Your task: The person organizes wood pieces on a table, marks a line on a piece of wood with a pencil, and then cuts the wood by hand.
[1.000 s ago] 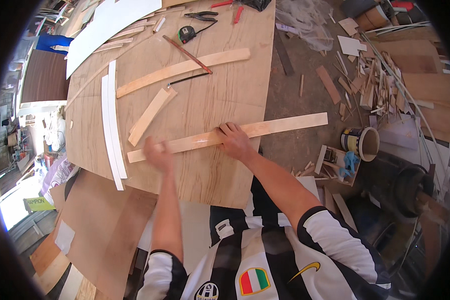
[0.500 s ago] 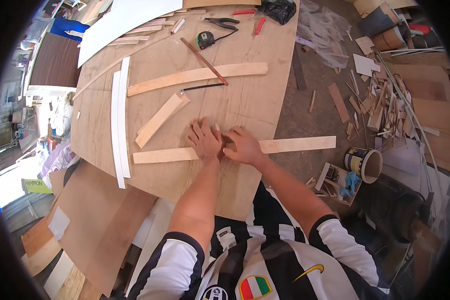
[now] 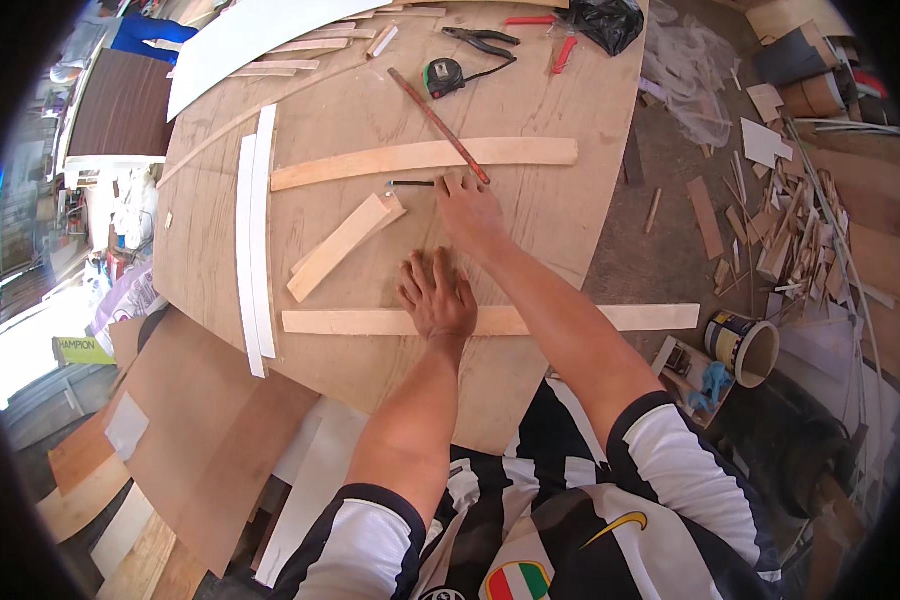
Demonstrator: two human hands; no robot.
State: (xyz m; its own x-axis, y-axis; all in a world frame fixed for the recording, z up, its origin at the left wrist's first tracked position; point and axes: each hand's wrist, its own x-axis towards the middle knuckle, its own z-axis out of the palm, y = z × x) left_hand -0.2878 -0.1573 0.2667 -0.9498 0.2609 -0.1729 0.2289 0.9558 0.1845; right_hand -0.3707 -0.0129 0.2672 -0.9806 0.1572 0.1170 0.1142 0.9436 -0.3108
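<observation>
My left hand lies open, fingers spread, across a long pale wooden strip and the plywood just above it. My right hand reaches farther up, its fingers curled onto the end of a thin black rod beside a rusty red bar. A curved strip lies beyond them, two short overlapping pieces sit at left, and two white strips lie along the left side.
The plywood top carries a tape measure, pliers, red-handled tools and a black bag. Right, below, are offcuts, a bucket and a box. A person's blue-clad legs show upper left.
My left hand has moved rightward along the lower strip and spread open. My right hand has left that strip and moved up to the black rod. The view has shifted slightly.
</observation>
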